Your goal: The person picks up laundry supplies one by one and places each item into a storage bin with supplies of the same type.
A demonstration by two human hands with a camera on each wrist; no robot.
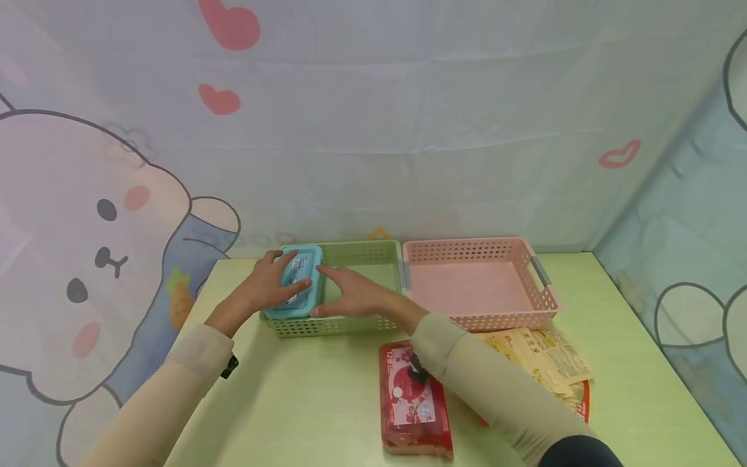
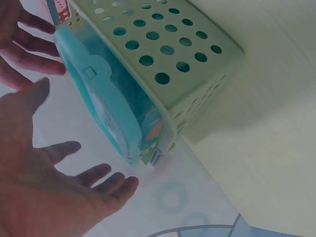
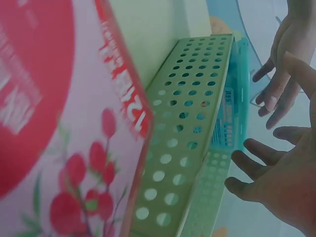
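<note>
A light-blue pack with a teal rim and a printed label, which looks like wet wipes [image 1: 301, 269], stands at the left end of the green basket [image 1: 344, 325]. Over its left side hovers my left hand [image 1: 267, 285], fingers spread; the left wrist view shows a gap between them and the lid. To the pack's right is my right hand [image 1: 358, 295], fingers spread and holding nothing. In the right wrist view its fingertips [image 3: 242, 160] are beside the pack's lower end; whether they touch it, I cannot tell.
A pink basket [image 1: 473, 288] adjoins the green one on the right. Nearer on the table lies a red package [image 1: 411, 395] with a pink label. Yellow packets [image 1: 531, 357] are partly hidden by the right sleeve [image 1: 496, 389]. A printed cloth [image 1: 408, 130] hangs behind.
</note>
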